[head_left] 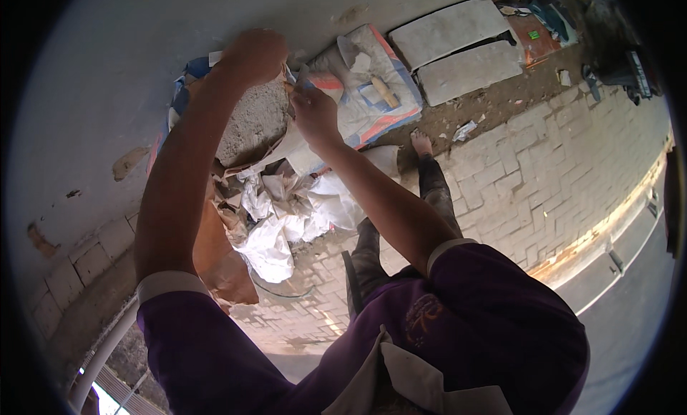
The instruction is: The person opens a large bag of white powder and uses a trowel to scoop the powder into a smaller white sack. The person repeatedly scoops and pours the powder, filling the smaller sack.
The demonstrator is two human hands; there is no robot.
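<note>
An opened paper sack (275, 153) full of grey powder (254, 121), which looks like cement, stands against the wall in front of me. My left hand (254, 55) is bent over its far rim, with the fingers hidden behind the wrist. At the sack's right edge, my right hand (315, 114) is closed, its fingers pinching the torn paper rim. The two hands are close together at the far right corner of the opening. Just right of them lies a printed white, blue and red sack (401, 64), with a wooden handle (384, 91) on top.
Crumpled white plastic sacking (272, 247) and a brown paper piece (222, 250) lie on the near side. Two pale slabs (458, 32) rest along the wall to the right. Paving bricks (522, 157) cover the ground, where my bare foot (422, 141) stands near dirt and litter.
</note>
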